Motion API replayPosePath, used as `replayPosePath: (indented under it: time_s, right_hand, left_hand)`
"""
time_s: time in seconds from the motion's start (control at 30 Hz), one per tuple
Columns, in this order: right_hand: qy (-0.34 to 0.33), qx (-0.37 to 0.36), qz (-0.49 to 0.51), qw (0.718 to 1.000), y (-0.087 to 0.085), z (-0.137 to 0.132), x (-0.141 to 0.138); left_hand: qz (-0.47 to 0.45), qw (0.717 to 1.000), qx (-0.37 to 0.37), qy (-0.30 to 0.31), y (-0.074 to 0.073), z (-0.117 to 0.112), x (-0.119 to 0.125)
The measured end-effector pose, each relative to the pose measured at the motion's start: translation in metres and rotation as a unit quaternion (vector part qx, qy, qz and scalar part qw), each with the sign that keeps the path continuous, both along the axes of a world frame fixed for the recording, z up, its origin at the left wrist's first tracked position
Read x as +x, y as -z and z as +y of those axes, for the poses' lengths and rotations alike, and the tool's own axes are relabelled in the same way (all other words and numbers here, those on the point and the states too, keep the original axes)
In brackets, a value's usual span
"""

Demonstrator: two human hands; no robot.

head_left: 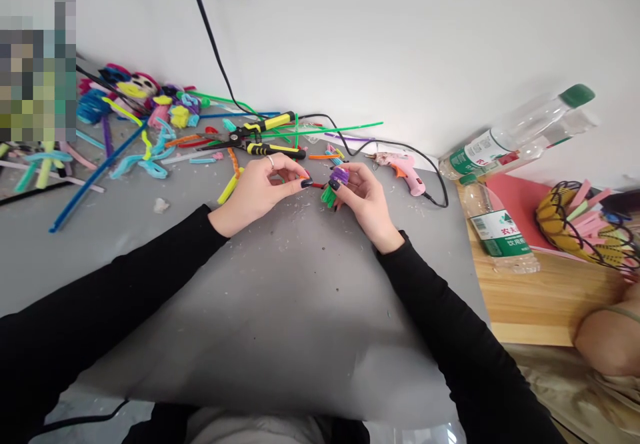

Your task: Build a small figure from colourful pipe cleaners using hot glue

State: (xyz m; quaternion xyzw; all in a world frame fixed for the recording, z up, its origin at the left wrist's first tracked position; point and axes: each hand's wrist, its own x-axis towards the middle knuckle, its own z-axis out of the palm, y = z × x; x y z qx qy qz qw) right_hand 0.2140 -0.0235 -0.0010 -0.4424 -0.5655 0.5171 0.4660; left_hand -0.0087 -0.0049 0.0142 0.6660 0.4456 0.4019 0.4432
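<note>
Fingertips (306, 181) of my left hand (257, 191) pinch the red end of a pipe-cleaner piece (340, 176). My right hand (367, 203) closes thumb and forefinger on its purple and green tufts, just above the grey bench (280, 311). From this grip, I'd judge it best to pin the tufts firmly and turn only the red stem, in small twists, so the fuzzy coils hold tight. The chenille looks soft over thin wire. Farther out lie yellow-handled pliers (275, 150), a pink glue gun (403, 169), loose coloured stems (95, 179) and a clear water bottle (495, 231).
</note>
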Motion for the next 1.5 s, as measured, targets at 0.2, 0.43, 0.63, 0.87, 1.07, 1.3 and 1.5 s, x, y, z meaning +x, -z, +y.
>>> replayPosePath:
  time_s: [0.2,0.43,0.63,0.87,1.07,1.3,1.5]
  right_hand:
    - [0.001,0.009,-0.01,1.0,0.001,0.001,0.0]
    - [-0.009,-0.001,-0.024,1.0,-0.003,-0.002,-0.002]
    - [-0.011,0.005,-0.019,1.0,-0.004,-0.002,-0.001]
    - [0.005,0.031,-0.01,0.999,-0.002,0.0,-0.005]
    - [0.008,0.019,-0.021,1.0,0.001,0.001,-0.002]
    - [-0.009,0.011,-0.013,1.0,-0.002,0.001,-0.002]
    - [-0.026,0.008,-0.023,0.999,-0.001,0.0,-0.002]
  left_hand:
    - [-0.117,0.985,-0.126,0.018,0.004,0.002,0.001]
    - [-0.168,0.976,-0.138,0.022,0.007,0.004,0.001]
    - [-0.127,0.986,-0.107,0.017,0.006,0.002,0.001]
    - [-0.039,0.997,-0.061,0.021,0.001,-0.001,0.003]
    - [-0.014,0.998,-0.049,0.029,0.0,-0.001,0.002]
    - [0.024,0.999,-0.018,0.029,-0.002,-0.002,0.001]
    - [0.01,0.999,-0.015,0.036,0.003,0.0,0.001]
